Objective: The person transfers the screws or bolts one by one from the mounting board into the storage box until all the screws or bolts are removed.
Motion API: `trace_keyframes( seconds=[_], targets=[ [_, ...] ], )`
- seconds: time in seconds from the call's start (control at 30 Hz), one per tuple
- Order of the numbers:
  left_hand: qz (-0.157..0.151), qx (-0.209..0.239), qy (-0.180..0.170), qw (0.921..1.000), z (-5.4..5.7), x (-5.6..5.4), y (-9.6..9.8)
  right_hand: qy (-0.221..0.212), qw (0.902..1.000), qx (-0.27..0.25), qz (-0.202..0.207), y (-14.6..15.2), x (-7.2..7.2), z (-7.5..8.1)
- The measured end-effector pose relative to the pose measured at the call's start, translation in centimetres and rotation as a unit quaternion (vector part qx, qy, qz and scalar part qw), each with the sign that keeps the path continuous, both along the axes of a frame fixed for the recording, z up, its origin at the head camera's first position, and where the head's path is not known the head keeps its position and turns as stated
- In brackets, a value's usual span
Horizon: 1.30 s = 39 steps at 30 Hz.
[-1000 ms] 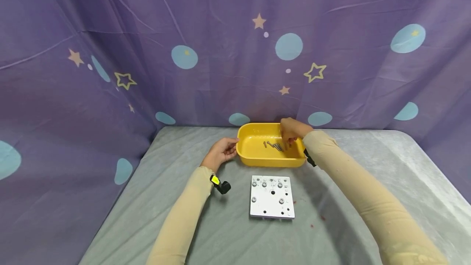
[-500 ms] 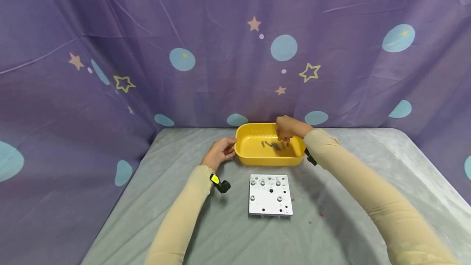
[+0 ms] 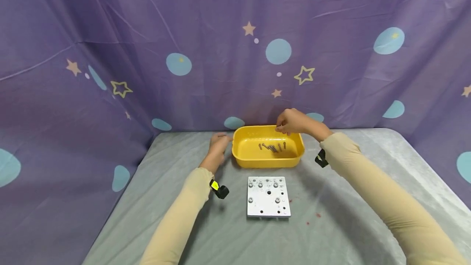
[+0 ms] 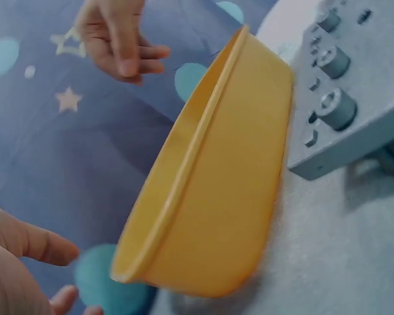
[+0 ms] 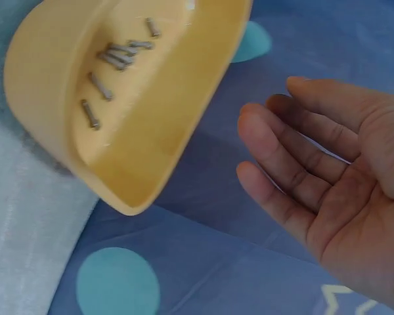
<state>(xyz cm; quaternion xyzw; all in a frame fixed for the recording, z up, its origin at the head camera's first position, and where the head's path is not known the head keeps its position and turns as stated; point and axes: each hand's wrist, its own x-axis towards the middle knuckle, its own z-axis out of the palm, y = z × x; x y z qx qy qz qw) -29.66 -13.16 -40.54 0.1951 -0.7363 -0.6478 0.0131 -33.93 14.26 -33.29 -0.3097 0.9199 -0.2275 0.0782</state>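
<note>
1. Both hands have come off the work since the earlier frames: the right hand (image 3: 292, 122) has lifted out of the yellow tray (image 3: 268, 162) to hover over its far rim, and the left hand (image 3: 218, 144) has let go of the tray's left end.
2. Nearest the person, at 6 o'clock from the tray, lies a white square plate (image 3: 268, 196) flat on the table, with several round metal bushings (image 3: 260, 184) along its far edge and small holes across its face.
3. Just beyond the plate sits the tray, its long axis running from 9 o'clock to 3 o'clock across the table, open side up.
4. Inside it a handful of small grey screws (image 3: 271, 147) lie loose on the floor of the tray, most of them bunched near the middle and pointing different ways; two lie a little apart from the bunch.
5. At 9 o'clock of the tray, the left hand is just beside the rim with fingers loosely extended, holding nothing.
6. At the tray's 1 o'clock, the right hand shows an empty palm in the wrist view, fingers relaxed and slightly bent.
7. Grey velvety cloth (image 3: 342, 212) covers the table.
8. Behind and on both sides hangs a purple curtain (image 3: 206, 32) printed with blue circles and stars.
</note>
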Motion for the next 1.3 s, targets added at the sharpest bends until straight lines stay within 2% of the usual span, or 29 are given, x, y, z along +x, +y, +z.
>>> trace_keyframes(
  seconds=[0.1, 0.17, 0.23, 0.3, 0.37, 0.47, 0.57, 0.73, 0.9, 1.03, 1.17, 1.3],
  targets=[
    [-0.012, -0.065, 0.075, 0.995, 1.3, 0.8, 0.7, 0.032, 0.9989, -0.033, 0.004, 0.5, 1.0, 0.6],
    [-0.025, -0.109, 0.13, 0.9852, 2.1, 1.4, 1.1, 0.063, 0.9964, -0.057, 0.005, 0.8, 1.8, 0.8],
    [-0.039, -0.15, 0.181, 0.9711, 2.8, 2.1, 1.5, 0.095, 0.9924, -0.079, 0.004, 1.1, 2.8, 0.9],
    [-0.058, -0.182, 0.234, 0.9535, 3.4, 2.8, 1.7, 0.118, 0.9881, -0.098, -0.002, 1.4, 3.9, 1.0],
    [-0.078, -0.201, 0.272, 0.9378, 3.5, 3.5, 2.0, 0.134, 0.9844, -0.114, -0.009, 1.7, 4.9, 0.8],
    [-0.108, -0.226, 0.312, 0.9165, 3.4, 4.5, 2.3, 0.142, 0.9808, -0.132, -0.02, 2.0, 6.5, 0.2],
    [-0.131, -0.258, 0.334, 0.8972, 3.3, 5.5, 2.4, 0.142, 0.9788, -0.145, -0.028, 2.1, 7.9, -0.6],
    [-0.146, -0.303, 0.361, 0.87, 3.1, 6.7, 2.4, 0.136, 0.977, -0.162, -0.03, 1.7, 9.6, -1.7],
    [-0.158, -0.319, 0.37, 0.8583, 3.1, 7.5, 2.4, 0.156, 0.9714, -0.178, -0.018, 1.1, 10.4, -2.6],
    [-0.171, -0.316, 0.37, 0.8566, 2.6, 7.6, 2.3, 0.158, 0.9708, -0.18, -0.013, 0.9, 10.5, -3.5],
    [-0.182, -0.314, 0.373, 0.8537, 1.7, 7.4, 2.3, 0.151, 0.9729, -0.174, -0.017, 0.9, 10.5, -4.8],
    [-0.21, -0.326, 0.366, 0.8458, 0.6, 7.4, 2.3, 0.151, 0.9753, -0.161, -0.015, 0.8, 10.4, -6.2]
  ],
)
